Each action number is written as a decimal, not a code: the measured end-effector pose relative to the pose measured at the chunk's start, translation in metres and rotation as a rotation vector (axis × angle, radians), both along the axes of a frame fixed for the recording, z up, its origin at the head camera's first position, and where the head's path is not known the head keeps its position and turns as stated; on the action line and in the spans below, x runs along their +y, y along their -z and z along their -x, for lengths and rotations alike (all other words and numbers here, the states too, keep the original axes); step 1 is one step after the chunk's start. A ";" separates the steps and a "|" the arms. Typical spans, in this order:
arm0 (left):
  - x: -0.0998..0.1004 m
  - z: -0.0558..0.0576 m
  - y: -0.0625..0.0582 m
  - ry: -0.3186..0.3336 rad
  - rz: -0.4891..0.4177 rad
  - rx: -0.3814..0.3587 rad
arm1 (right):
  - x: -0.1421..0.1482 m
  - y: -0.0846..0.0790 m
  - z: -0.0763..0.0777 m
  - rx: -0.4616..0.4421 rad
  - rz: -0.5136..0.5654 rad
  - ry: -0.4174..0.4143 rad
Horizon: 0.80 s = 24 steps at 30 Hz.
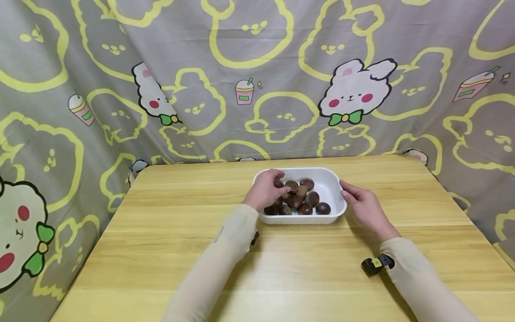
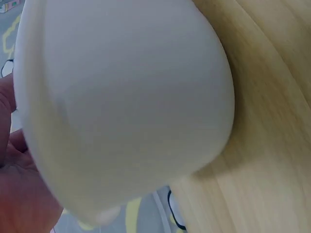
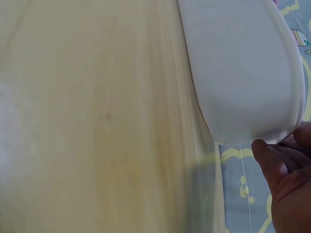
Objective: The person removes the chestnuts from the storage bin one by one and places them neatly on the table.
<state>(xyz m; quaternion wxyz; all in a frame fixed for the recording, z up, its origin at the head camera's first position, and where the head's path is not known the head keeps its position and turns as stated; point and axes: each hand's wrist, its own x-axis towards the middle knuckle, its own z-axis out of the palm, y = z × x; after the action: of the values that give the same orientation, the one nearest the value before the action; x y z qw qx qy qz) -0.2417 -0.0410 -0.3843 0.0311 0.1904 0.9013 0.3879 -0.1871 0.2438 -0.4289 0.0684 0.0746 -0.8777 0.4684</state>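
Observation:
A white rectangular plastic tray (image 1: pixel 331 188) stands on the table with several brown chestnuts (image 1: pixel 305 209) inside, mostly in its left and middle parts. My left hand (image 1: pixel 264 190) reaches over the tray's left end, thumb and fingers bent among the chestnuts. Whether it pinches one is not clear. In the left wrist view, the tray wall (image 2: pixel 141 97) hides most of that hand's fingers. At the tray's right end, my right hand (image 1: pixel 364 205) grips the rim. The right wrist view shows its thumb (image 3: pixel 265 153) against the tray's outer wall (image 3: pixel 243 73).
The wooden table (image 1: pixel 161 250) extends to both sides of the tray and in front of it. Behind its far edge hangs a grey patterned curtain (image 1: pixel 281 76). Black wrist-camera straps (image 1: pixel 376 264) sit at the sleeves.

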 end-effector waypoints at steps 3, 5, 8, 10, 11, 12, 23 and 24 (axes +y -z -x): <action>0.005 0.002 0.002 0.005 0.045 0.007 | 0.001 0.000 0.000 -0.009 -0.003 0.000; 0.008 0.002 0.004 0.007 0.065 0.021 | 0.001 -0.001 0.000 -0.016 -0.007 -0.001; 0.013 0.003 0.008 0.001 0.082 0.039 | 0.001 -0.003 0.000 -0.029 -0.001 -0.002; 0.016 0.004 0.011 0.004 0.091 0.048 | 0.001 -0.004 0.001 -0.042 0.008 -0.002; 0.018 0.005 0.012 0.007 0.096 0.051 | 0.001 -0.004 0.001 -0.048 0.015 -0.001; 0.019 0.005 0.013 0.010 0.103 0.055 | 0.001 -0.004 0.001 -0.054 0.023 -0.001; 0.025 0.013 0.024 0.018 0.126 0.076 | 0.001 -0.005 0.001 -0.059 0.015 0.011; 0.025 0.014 0.025 0.019 0.128 0.080 | 0.001 -0.005 0.001 -0.054 0.013 0.014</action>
<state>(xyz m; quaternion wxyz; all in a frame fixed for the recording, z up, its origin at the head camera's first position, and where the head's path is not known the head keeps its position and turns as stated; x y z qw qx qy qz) -0.2559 -0.0159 -0.4095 0.0106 0.2117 0.9230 0.3210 -0.1882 0.2450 -0.4238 0.0486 0.0551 -0.8766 0.4755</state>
